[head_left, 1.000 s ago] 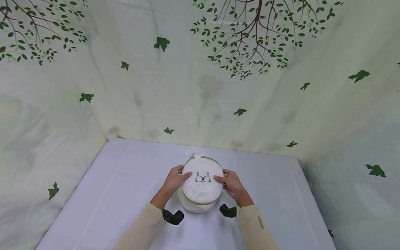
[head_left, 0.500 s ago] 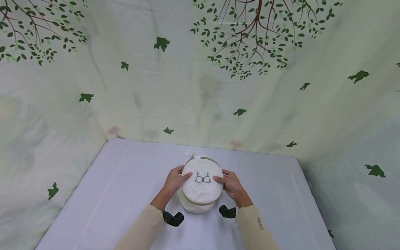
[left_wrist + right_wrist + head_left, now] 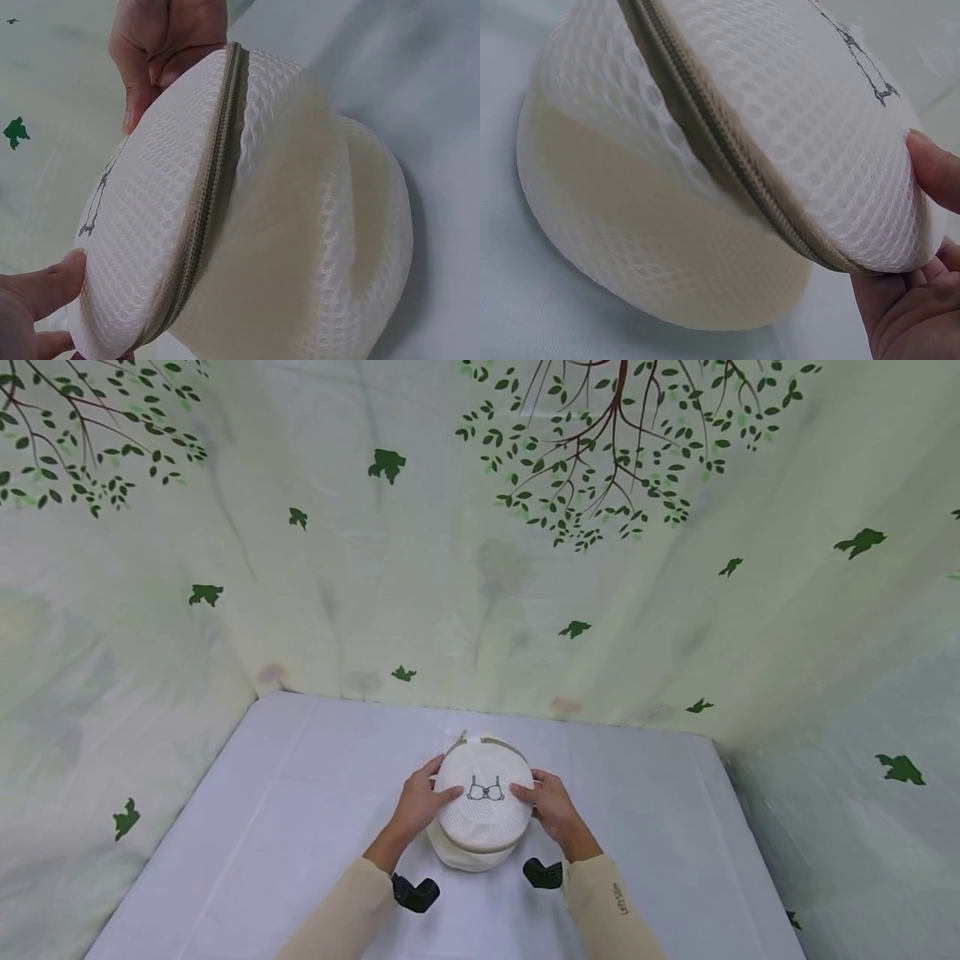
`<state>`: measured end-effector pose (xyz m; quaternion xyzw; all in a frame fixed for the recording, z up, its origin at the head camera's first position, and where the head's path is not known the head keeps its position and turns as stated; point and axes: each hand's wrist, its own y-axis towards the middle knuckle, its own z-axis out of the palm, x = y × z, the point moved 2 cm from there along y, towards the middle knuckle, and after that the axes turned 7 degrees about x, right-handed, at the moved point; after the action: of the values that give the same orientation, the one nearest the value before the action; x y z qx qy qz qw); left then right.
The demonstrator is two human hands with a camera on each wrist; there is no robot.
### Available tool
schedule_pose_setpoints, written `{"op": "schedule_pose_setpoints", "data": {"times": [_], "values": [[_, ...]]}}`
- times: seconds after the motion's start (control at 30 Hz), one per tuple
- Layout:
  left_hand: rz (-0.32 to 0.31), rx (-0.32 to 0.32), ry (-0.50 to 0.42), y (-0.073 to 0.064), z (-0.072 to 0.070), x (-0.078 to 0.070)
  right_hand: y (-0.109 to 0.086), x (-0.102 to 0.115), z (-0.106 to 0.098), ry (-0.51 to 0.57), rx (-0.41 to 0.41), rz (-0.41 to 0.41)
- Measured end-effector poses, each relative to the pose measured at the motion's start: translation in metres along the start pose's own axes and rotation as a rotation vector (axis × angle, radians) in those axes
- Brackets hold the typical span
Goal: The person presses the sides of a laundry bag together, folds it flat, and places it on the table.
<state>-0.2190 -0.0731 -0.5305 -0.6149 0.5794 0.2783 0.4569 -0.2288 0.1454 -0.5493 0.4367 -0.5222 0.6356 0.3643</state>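
Observation:
A round white mesh bra laundry bag (image 3: 486, 827) stands on the table between both hands, its lid tilted toward me. Printed on the lid is a small dark bra drawing (image 3: 486, 788). A beige zipper (image 3: 210, 187) runs round the lid's rim, its teeth joined along the stretch seen from the wrists. The left hand (image 3: 418, 800) grips the left side, thumb on top and fingers behind the edge. Opposite it, the right hand (image 3: 553, 805) pinches the right side in the same way. Below the zipper the bag's soft wall (image 3: 645, 187) sags in folds.
A white-covered table (image 3: 315, 810) spreads round the bag. Pale curtains (image 3: 450, 593) with printed leaves and branches rise behind it and at both sides. Each wrist carries a black camera mount (image 3: 415, 893) near the bag's front.
Both hands have shifted slightly on the bag; the left thumb sits a little lower on the lid. The bag stays in the same place.

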Motion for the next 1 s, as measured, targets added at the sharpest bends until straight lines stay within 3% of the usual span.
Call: {"op": "schedule_pose_setpoints", "data": {"times": [0.17,0.4,0.67,0.83,1.0], "values": [[0.081,0.021,0.116,-0.002,0.001,0.003,0.0,-0.002,0.002,-0.035,-0.021,0.013],[0.238,0.116,0.331,-0.002,0.004,0.011,0.003,-0.011,0.006,-0.152,-0.095,-0.003],[0.358,0.21,0.458,-0.01,0.004,0.019,0.001,-0.018,0.01,-0.288,-0.195,-0.013],[0.407,0.234,0.538,-0.008,0.005,0.025,0.001,-0.024,0.011,-0.371,-0.195,-0.086],[0.46,0.25,0.573,-0.006,0.005,0.026,-0.003,-0.027,0.012,-0.552,-0.144,-0.25]]}}
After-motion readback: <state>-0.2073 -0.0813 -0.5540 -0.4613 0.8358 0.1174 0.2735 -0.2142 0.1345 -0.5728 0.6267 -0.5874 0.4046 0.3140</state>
